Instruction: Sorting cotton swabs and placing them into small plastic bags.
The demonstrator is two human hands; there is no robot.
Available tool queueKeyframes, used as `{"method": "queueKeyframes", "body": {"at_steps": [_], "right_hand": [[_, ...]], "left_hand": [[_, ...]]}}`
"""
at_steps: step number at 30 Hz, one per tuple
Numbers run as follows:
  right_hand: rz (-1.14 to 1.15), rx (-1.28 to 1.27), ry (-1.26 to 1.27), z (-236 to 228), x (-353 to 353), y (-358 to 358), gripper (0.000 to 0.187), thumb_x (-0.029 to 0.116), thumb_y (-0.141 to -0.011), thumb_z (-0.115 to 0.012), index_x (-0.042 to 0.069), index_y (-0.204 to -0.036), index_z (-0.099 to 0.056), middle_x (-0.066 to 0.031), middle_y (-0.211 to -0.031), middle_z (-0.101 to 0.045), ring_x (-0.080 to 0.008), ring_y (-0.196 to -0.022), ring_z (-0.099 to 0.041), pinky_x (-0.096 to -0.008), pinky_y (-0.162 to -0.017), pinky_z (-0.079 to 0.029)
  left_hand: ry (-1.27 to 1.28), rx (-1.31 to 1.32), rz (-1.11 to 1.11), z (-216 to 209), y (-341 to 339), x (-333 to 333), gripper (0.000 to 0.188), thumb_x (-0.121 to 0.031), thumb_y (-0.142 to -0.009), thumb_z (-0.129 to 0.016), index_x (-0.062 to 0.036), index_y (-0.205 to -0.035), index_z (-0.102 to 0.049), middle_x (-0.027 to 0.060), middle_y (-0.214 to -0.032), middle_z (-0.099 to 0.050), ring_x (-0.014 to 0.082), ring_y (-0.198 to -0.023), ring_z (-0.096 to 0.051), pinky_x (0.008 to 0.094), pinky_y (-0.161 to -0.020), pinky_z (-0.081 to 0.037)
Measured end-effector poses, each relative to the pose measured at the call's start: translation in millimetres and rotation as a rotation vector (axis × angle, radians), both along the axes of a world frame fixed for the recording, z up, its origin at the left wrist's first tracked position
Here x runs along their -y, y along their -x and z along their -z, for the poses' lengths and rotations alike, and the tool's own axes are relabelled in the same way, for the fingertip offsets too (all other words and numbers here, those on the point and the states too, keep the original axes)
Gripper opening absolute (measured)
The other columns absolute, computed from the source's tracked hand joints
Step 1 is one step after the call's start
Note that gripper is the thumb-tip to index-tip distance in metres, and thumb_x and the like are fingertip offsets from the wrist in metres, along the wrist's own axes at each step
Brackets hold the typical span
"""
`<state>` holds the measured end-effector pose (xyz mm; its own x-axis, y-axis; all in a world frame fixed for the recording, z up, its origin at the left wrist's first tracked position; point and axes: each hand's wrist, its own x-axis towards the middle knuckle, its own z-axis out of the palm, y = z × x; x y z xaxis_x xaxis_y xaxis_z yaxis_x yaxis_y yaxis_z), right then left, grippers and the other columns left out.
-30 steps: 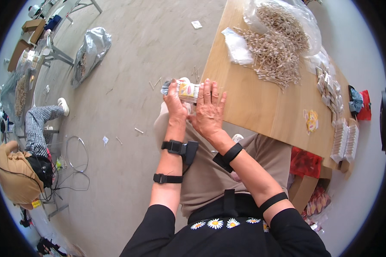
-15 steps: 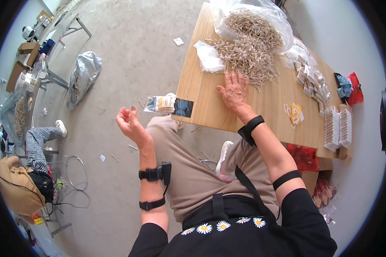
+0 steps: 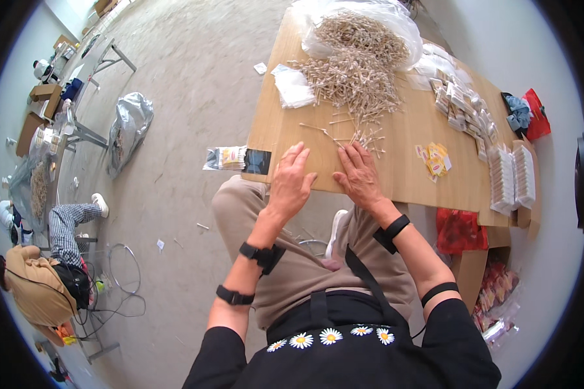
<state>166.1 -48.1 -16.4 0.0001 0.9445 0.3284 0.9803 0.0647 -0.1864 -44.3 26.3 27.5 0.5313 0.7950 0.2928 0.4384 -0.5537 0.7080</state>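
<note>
A large heap of wooden-stick cotton swabs (image 3: 353, 74) lies on the wooden table (image 3: 272, 133), part of it inside a clear plastic bag (image 3: 405, 39). My right hand (image 3: 359, 175) rests palm down near the front edge, fingers stretched over a small group of loose swabs (image 3: 370, 139) pulled out from the heap. Beside it, my left hand (image 3: 291, 181) is held above the table's front edge with its fingers extended, and nothing shows in it. At the left corner, a filled swab packet (image 3: 229, 157) sticks out past the edge next to a dark square (image 3: 257, 162).
Flat clear bags (image 3: 293, 87) lie left of the heap. Yellow cards (image 3: 437, 160), filled packs (image 3: 461, 107) and stacked white packs (image 3: 512, 175) occupy the right side. Below stands an open carton (image 3: 470, 272). Another person (image 3: 42, 285) sits at the far left, near a grey bag (image 3: 130, 129).
My left hand has moved right, from over the floor to the table's edge. My right hand has drawn some swabs toward me, away from the heap. The view has shifted slightly.
</note>
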Motion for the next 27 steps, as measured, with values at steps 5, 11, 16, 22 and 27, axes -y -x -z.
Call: {"method": "queueKeyframes", "body": {"at_steps": [5, 11, 16, 22, 27], "right_hand": [[0.075, 0.024, 0.051, -4, 4, -23, 0.066, 0.039, -0.088, -0.067, 0.003, -0.141, -0.05, -0.0121, -0.146, -0.046, -0.0324, -0.142, -0.034, -0.0541, -0.117, -0.024], [0.145, 0.078, 0.116, -20, -2, -38, 0.067, 0.041, -0.09, -0.065, 0.004, -0.143, -0.049, -0.0111, -0.149, -0.045, -0.033, -0.143, -0.033, -0.0557, -0.119, -0.018], [-0.087, 0.002, 0.088, -22, -7, -8, 0.067, 0.04, -0.091, -0.063, 0.002, -0.143, -0.048, -0.0116, -0.151, -0.044, -0.0328, -0.144, -0.032, -0.0549, -0.121, -0.012], [-0.131, -0.16, -0.012, -20, -5, -3, 0.049, 0.028, -0.086, -0.07, -0.002, -0.124, -0.064, -0.0129, -0.138, -0.057, -0.0327, -0.131, -0.047, -0.0516, -0.116, -0.028], [-0.181, -0.183, -0.073, -24, -6, -2, 0.038, 0.016, -0.08, -0.073, -0.004, -0.113, -0.068, -0.0132, -0.124, -0.065, -0.0317, -0.121, -0.054, -0.0444, -0.106, -0.041]], "left_hand": [[-0.043, -0.334, 0.036, 13, -53, -38, 0.07, -0.021, -0.087, -0.07, 0.0003, -0.147, -0.041, 0.0163, -0.157, -0.036, 0.0337, -0.148, -0.028, 0.0517, -0.119, -0.025], [-0.101, -0.485, 0.039, 30, -54, -37, 0.075, -0.033, -0.087, -0.071, -0.0014, -0.148, -0.041, 0.0147, -0.157, -0.036, 0.032, -0.149, -0.028, 0.0551, -0.119, -0.022], [-0.229, -0.448, 0.084, 38, -29, 18, 0.073, -0.034, -0.087, -0.071, -0.0015, -0.146, -0.044, 0.0142, -0.155, -0.039, 0.0322, -0.147, -0.03, 0.0552, -0.118, -0.024], [-0.209, -0.415, 0.104, 24, -20, 38, 0.079, -0.03, -0.08, -0.078, -0.0014, -0.145, -0.044, 0.0138, -0.154, -0.038, 0.0324, -0.146, -0.03, 0.0548, -0.117, -0.024], [-0.163, -0.398, 0.115, 21, -21, 37, 0.083, -0.03, -0.076, -0.082, -0.0007, -0.144, -0.046, 0.0156, -0.154, -0.036, 0.0333, -0.147, -0.028, 0.0593, -0.116, -0.023]]}}
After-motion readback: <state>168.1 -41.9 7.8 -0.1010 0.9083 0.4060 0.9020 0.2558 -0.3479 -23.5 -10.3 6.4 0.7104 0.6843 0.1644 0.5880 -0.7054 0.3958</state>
